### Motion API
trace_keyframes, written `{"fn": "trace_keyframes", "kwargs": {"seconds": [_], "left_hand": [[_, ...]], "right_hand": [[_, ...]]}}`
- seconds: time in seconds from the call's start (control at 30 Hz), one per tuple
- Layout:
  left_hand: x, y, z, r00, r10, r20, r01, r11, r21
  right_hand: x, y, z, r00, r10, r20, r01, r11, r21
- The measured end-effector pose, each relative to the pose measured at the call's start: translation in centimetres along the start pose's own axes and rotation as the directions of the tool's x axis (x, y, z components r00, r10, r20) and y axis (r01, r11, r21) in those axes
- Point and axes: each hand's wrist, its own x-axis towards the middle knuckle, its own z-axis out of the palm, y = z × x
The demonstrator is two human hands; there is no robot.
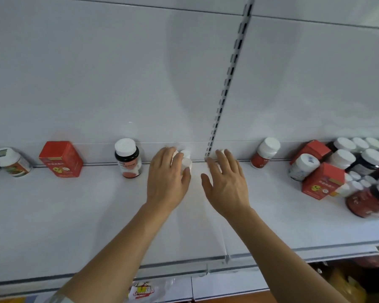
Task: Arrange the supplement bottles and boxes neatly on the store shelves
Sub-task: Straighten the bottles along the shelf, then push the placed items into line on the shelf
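Both arms reach to the back of the white shelf (74, 215), meeting near the slotted upright (225, 84) in the back wall. Left of the upright's foot, the left hand (166, 182) curls over white-capped bottles (186, 164) — thumb beside one cap, fingers hiding the rest. Just right of the upright, the right hand (225, 184) lies with fingers fairly straight over another white cap (221, 152); whether it grips is unclear. Farther left of the upright stand a dark bottle (128, 158), a red box (60, 159) and a tilted green-labelled bottle (11, 161). Right of it, a lone red bottle (264, 153) — then a crowded cluster of bottles and red boxes (341, 171) at the shelf's end.
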Motion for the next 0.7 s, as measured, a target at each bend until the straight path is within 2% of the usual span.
{"fn": "trace_keyframes", "kwargs": {"seconds": [0.13,0.37,0.7], "left_hand": [[-0.3,4.3,0.4,0.998,0.036,0.050,-0.036,0.999,-0.003],[-0.6,15.8,1.9,0.987,0.130,0.094,-0.117,0.984,-0.131],[-3.4,32.1,5.9,0.969,0.100,0.226,-0.049,0.974,-0.222]], "right_hand": [[-2.5,2.4,-2.8,0.999,0.035,-0.012,-0.036,0.998,-0.044],[-8.4,10.3,-8.1,0.988,0.152,-0.027,-0.154,0.984,-0.090],[-16.9,25.7,-16.0,0.966,0.260,0.005,-0.257,0.957,-0.133]]}}
